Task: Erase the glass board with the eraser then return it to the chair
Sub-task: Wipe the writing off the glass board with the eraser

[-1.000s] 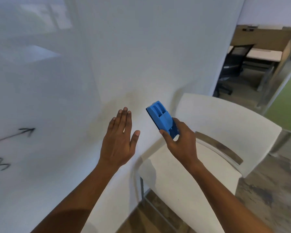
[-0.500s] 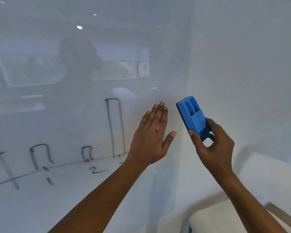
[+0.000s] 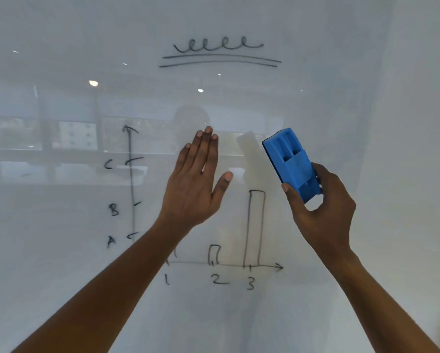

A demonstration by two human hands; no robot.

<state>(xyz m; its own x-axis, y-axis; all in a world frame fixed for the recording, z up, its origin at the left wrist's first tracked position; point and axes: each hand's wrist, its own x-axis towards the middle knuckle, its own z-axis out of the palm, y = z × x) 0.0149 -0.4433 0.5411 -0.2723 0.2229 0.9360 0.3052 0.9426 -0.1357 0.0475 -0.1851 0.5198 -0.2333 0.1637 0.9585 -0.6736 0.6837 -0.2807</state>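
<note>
The glass board (image 3: pixel 61 289) fills the view. On it is a black marker bar chart (image 3: pixel 254 225) with axes, letters A, B, C and numbers 1, 2, 3, plus an underlined squiggle (image 3: pixel 219 47) at the top. My right hand (image 3: pixel 323 210) grips a blue eraser (image 3: pixel 291 163) by its lower end, held upright just right of the tall bar, in front of the glass. My left hand (image 3: pixel 193 182) is raised flat with fingers up, empty, over the middle of the chart. The chair is out of view.
The white wall (image 3: pixel 417 149) borders the board on the right. The glass reflects ceiling lights, windows and a person's outline.
My view has swung left from the white chair to the board's drawing. Both hands have risen, with the eraser still in my right hand. The chair has left the frame.
</note>
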